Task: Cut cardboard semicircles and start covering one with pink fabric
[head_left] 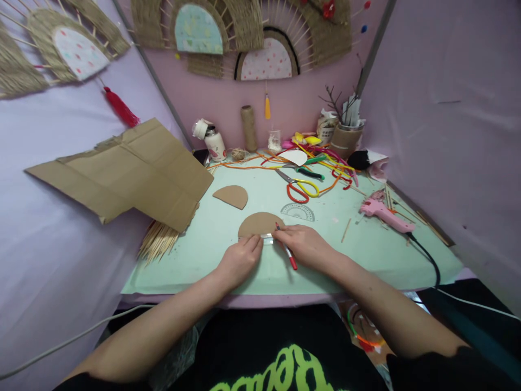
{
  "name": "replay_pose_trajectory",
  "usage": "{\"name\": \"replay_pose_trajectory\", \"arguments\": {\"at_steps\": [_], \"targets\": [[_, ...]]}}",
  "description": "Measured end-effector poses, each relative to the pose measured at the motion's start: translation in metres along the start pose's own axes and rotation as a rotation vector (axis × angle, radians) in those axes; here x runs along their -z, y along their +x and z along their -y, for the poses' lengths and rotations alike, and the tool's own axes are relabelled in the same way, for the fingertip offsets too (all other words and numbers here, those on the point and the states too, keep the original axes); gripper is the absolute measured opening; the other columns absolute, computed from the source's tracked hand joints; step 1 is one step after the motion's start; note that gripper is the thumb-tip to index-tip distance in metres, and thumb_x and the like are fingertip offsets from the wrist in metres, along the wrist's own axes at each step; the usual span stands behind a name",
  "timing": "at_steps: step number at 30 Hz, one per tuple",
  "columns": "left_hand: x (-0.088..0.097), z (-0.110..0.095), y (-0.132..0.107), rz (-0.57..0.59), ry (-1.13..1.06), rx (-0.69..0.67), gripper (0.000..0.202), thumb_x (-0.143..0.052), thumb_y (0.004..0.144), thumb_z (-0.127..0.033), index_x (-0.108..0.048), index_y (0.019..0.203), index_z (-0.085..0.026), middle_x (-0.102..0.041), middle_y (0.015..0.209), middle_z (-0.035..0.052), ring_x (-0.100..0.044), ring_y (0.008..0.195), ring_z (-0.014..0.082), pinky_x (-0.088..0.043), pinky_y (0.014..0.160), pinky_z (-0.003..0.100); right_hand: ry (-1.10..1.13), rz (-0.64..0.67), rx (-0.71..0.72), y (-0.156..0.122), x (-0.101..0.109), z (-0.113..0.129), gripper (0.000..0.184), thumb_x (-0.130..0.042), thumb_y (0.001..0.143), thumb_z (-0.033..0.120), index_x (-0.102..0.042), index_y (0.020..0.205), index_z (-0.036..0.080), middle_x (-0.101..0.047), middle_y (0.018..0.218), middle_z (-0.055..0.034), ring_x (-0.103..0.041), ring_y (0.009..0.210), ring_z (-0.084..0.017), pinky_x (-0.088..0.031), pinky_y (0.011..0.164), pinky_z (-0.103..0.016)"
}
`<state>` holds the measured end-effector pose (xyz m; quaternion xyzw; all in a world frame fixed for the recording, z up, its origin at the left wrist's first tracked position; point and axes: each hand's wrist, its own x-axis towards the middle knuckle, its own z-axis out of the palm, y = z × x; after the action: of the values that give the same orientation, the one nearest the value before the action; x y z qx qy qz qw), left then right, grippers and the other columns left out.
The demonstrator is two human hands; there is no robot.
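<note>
A brown cardboard half-disc (259,223) lies in front of me, curved side away. Across its straight edge runs a clear ruler (267,239), partly hidden by my fingers. The closed fingers of my left hand (243,259) hold the ruler's left part down. At its right end, my right hand (303,244) is closed around a red and white pen (291,257), whose tip points up and away over the cardboard. A clear protractor (298,212) rests just beyond my right hand. Farther off to the left is a second cardboard half-disc (233,196).
Scissors (300,187) and pliers (310,174) lie beyond the protractor. A pink glue gun (386,214) with a black cord sits at the right. A large cardboard sheet (134,168) covers bamboo sticks (158,241) on the left. A bottle (214,143) stands at the back.
</note>
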<state>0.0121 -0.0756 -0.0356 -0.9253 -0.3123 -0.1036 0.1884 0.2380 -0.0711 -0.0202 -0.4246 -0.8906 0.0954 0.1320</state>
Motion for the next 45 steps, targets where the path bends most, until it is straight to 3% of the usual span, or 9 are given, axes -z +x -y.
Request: {"name": "replay_pose_trajectory", "arguments": {"at_steps": [5, 20, 45], "targets": [[0.002, 0.000, 0.001, 0.082, -0.024, 0.014, 0.030, -0.039, 0.092, -0.006, -0.061, 0.113, -0.006, -0.067, 0.107, 0.0176, -0.066, 0.093, 0.0228, -0.057, 0.075, 0.033, -0.013, 0.005, 0.001, 0.000, 0.000, 0.000, 0.025, -0.050, 0.092, 0.013, -0.062, 0.113, 0.017, -0.070, 0.105, -0.0132, -0.065, 0.103, -0.023, -0.045, 0.089, -0.033], [-0.004, 0.008, -0.002, -0.096, -0.039, -0.072, 0.029, -0.037, 0.093, -0.005, -0.062, 0.109, -0.006, -0.069, 0.103, 0.0168, -0.067, 0.089, 0.0215, -0.058, 0.077, 0.033, 0.032, -0.022, -0.002, 0.000, 0.000, -0.001, 0.022, -0.052, 0.090, 0.015, -0.063, 0.109, 0.018, -0.071, 0.101, -0.0120, -0.066, 0.097, -0.022, -0.046, 0.086, -0.032], [-0.007, 0.011, -0.001, -0.087, -0.056, -0.104, 0.031, -0.036, 0.094, -0.005, -0.061, 0.113, -0.007, -0.069, 0.104, 0.0171, -0.068, 0.092, 0.0218, -0.060, 0.073, 0.034, 0.027, -0.004, 0.000, 0.000, 0.002, -0.001, 0.025, -0.051, 0.090, 0.013, -0.063, 0.110, 0.018, -0.071, 0.102, -0.0113, -0.065, 0.098, -0.022, -0.045, 0.086, -0.032]]}}
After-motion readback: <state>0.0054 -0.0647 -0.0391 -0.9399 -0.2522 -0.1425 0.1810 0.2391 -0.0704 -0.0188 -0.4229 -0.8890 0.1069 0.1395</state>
